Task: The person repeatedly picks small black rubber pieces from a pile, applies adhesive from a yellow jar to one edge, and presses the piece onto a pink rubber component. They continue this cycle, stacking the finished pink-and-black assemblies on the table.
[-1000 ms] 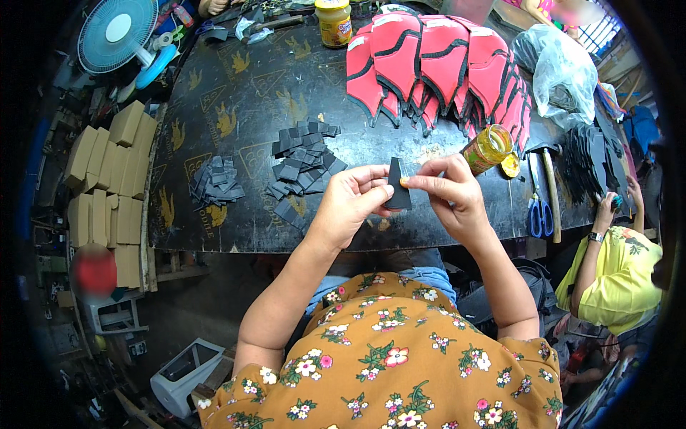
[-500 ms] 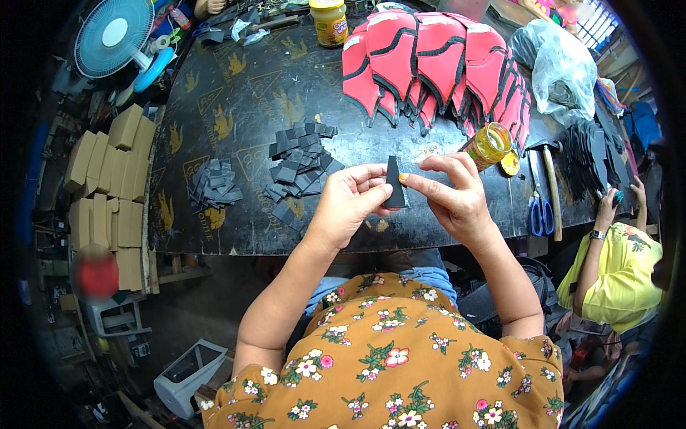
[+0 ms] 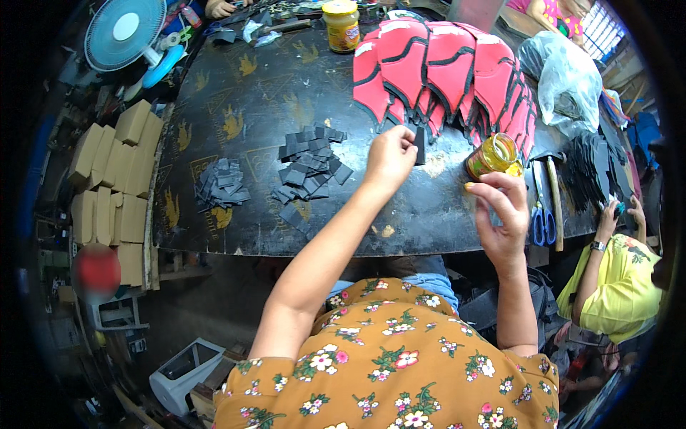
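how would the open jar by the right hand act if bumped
The open jar would likely roll once knocked over, given its round shape. It may be fragile, since it looks like clear glass. Uncovered, it could spill too.

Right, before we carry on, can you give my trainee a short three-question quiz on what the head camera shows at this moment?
1. Multiple choice: what is the person's left hand touching?
A) a clear plastic bag
B) a black strip
C) a fan

2. True or false: in the picture, the wooden-handled hammer lies to the right of the blue-handled scissors.

3. Fill in the blank: of the person's two hands, the open jar is nearer to the ____ one.

Key:
1. B
2. True
3. right; the right hand is just below the jar in the picture.
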Demonstrator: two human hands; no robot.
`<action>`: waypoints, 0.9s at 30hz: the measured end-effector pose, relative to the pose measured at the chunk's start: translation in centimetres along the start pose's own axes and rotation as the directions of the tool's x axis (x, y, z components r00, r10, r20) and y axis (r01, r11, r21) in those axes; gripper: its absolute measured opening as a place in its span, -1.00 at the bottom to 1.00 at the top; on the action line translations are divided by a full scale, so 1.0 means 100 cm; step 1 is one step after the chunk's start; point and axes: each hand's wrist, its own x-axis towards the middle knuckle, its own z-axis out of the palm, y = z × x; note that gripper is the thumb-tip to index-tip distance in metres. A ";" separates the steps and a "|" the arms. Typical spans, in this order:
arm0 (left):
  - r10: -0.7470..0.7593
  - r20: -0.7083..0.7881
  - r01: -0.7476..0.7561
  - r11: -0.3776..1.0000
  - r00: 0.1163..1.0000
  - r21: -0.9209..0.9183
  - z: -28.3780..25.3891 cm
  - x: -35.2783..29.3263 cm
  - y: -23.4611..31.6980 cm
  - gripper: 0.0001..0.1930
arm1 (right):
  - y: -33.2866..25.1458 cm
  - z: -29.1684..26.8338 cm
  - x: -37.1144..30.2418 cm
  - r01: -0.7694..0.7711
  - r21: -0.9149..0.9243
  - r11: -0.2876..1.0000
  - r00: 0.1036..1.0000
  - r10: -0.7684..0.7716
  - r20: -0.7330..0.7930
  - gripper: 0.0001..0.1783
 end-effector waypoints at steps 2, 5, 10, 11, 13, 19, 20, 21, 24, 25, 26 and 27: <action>0.055 -0.076 -0.042 0.986 0.996 0.161 0.008 0.004 -0.007 -0.83 | 0.005 -0.009 0.001 0.028 -0.073 0.997 0.999 -0.031 -0.037 -0.57; 0.201 -0.135 -0.142 0.925 0.970 0.351 -0.002 -0.001 -0.008 -0.79 | 0.017 -0.023 0.000 -0.010 -0.110 0.994 0.999 0.005 -0.040 -0.58; 0.348 -0.235 -0.174 0.822 0.908 0.543 -0.111 0.003 -0.003 -0.78 | 0.044 -0.049 0.012 -0.042 -0.335 0.941 0.999 0.028 -0.046 -0.55; 0.309 -0.125 -0.146 0.720 0.943 0.679 -0.147 0.003 -0.003 -0.75 | 0.048 -0.055 0.016 -0.057 -0.339 0.939 0.998 0.050 -0.031 -0.49; 0.106 -0.034 -0.061 0.779 0.994 0.624 -0.198 -0.006 -0.008 -0.68 | 0.052 -0.062 0.025 -0.009 -0.422 0.907 0.999 0.025 0.032 -0.37; -0.066 0.091 0.019 0.896 0.994 0.445 -0.227 -0.024 -0.029 -0.63 | 0.057 -0.054 0.054 0.038 -0.562 0.826 0.973 0.098 0.209 -0.31; -0.081 0.087 0.045 0.933 0.993 0.357 -0.227 -0.026 -0.030 -0.64 | 0.058 -0.050 0.059 0.047 -0.566 0.823 0.968 0.102 0.229 -0.31; -0.030 0.110 -0.020 0.907 0.993 0.421 -0.227 -0.027 -0.030 -0.65 | 0.060 -0.045 0.063 0.026 -0.579 0.815 0.955 0.151 0.255 -0.32; 0.025 0.130 -0.094 0.822 0.991 0.562 -0.228 -0.031 -0.029 -0.69 | 0.065 -0.040 0.072 0.030 -0.578 0.816 0.901 0.228 0.369 -0.34; 0.031 0.114 -0.095 0.788 0.993 0.608 -0.227 -0.032 -0.030 -0.70 | 0.065 -0.041 0.072 0.046 -0.543 0.839 0.919 0.177 0.352 -0.46; 0.062 0.113 -0.121 0.760 0.992 0.638 -0.226 -0.033 -0.031 -0.71 | 0.065 -0.043 0.071 0.049 -0.509 0.859 0.960 0.100 0.261 -0.50; 0.101 0.088 -0.134 0.773 0.991 0.620 -0.224 -0.034 -0.033 -0.75 | 0.065 -0.045 0.068 0.055 -0.475 0.878 0.986 0.026 0.162 -0.53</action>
